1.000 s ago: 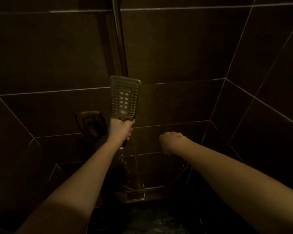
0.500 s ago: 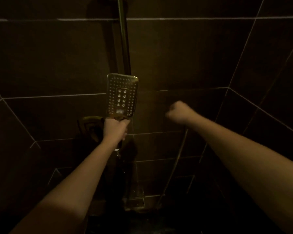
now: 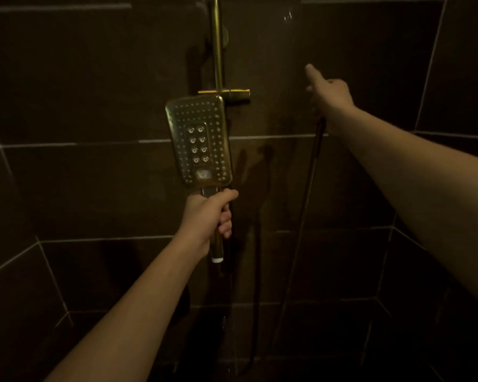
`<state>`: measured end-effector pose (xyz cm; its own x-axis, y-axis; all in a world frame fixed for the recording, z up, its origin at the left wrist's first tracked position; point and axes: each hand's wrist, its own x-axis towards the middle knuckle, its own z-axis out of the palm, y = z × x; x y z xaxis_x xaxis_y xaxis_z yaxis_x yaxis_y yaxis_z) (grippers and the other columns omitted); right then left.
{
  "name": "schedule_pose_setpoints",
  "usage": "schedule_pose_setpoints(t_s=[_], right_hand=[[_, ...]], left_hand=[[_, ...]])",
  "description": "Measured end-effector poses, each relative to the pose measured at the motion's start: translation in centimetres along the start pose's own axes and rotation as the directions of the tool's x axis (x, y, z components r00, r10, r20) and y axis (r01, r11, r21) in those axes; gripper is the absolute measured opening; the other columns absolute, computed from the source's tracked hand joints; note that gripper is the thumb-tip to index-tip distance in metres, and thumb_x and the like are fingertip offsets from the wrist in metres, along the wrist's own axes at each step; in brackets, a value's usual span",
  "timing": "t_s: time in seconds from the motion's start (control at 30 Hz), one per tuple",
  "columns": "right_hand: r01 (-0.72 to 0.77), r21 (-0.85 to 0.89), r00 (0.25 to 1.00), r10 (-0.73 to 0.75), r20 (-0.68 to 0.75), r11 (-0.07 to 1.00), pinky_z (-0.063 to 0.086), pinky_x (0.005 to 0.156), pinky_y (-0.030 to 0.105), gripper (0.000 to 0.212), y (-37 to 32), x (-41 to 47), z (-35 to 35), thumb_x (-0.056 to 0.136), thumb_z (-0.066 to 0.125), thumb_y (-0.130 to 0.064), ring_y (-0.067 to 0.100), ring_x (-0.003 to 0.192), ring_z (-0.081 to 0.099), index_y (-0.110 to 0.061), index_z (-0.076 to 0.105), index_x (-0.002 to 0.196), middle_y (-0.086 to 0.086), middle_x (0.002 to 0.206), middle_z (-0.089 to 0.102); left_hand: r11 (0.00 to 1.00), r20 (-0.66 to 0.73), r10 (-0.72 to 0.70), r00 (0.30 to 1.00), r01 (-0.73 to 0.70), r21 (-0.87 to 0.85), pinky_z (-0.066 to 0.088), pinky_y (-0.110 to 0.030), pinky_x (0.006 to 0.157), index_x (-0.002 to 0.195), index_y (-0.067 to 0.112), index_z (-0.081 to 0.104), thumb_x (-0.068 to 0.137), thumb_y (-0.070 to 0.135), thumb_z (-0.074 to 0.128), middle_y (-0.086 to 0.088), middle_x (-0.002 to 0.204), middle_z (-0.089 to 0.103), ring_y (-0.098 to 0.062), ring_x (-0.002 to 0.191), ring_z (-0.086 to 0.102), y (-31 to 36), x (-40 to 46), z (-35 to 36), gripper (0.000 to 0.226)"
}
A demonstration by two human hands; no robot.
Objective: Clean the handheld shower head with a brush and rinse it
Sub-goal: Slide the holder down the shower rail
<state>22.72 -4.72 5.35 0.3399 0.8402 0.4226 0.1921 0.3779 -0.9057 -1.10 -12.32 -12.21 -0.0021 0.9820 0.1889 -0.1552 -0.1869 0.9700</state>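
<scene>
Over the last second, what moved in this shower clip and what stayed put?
The left hand lifted the shower head up toward the slider bracket on the rail. The right hand rose too, carrying the hose upward, forefinger now extended. Left hand's grip on the handle unchanged; no brush in view.

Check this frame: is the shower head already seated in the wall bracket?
No: the left hand holds the shower head by its handle, below the bracket.
</scene>
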Motion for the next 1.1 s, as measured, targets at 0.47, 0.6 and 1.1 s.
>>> schedule_pose_setpoints(t_s=[0.47, 0.6, 1.1], right_hand=[[0.258, -0.199, 0.96, -0.228, 0.161, 0.945, 0.048, 0.069, 0.032, 0.034, -0.9, 3.3, 10.7, 0.097, 0.048, -0.05, 0.015, 0.085, 0.061, -0.018, 0.058, 0.102, 0.002, 0.098, 0.065], [0.218, -0.156, 0.968, -0.193, 0.157, 0.963, 0.047, 0.065, 0.028, 0.047, -2.3, 4.9, 11.5, 0.097, 0.052, -0.042, 0.018, 0.097, 0.059, -0.012, 0.044, 0.131, 0.006, 0.119, 0.058], [0.103, -0.186, 0.992, -0.088, 0.085, 0.977, 0.049, 0.086, 0.039, 0.051, -2.8, 9.8, 9.5, 0.099, 0.05, -0.035, 0.028, 0.117, 0.055, -0.008, 0.037, 0.14, 0.014, 0.135, 0.051]], left_hand=[[0.987, -0.017, 0.032, 0.999, -0.029, 0.16, 0.04, -0.028, 0.047, 0.063, 0.015, 0.058, 0.092, 0.023, 0.074, 0.001, 0.048, 0.048, -0.014, 0.041, 0.043, 3.7, 1.5, 0.0, 0.034], [0.994, -0.042, 0.032, 0.999, -0.027, 0.103, 0.044, -0.027, 0.046, 0.065, 0.015, 0.06, 0.091, 0.027, 0.075, 0.001, 0.049, 0.049, -0.014, 0.042, 0.046, 4.4, 2.1, -1.3, 0.033], [0.993, -0.054, 0.091, 0.994, -0.087, 0.078, 0.039, -0.025, 0.04, 0.068, 0.012, 0.057, 0.096, 0.017, 0.068, -0.001, 0.049, 0.045, -0.014, 0.039, 0.042, 7.3, 6.3, -1.4, 0.031]])
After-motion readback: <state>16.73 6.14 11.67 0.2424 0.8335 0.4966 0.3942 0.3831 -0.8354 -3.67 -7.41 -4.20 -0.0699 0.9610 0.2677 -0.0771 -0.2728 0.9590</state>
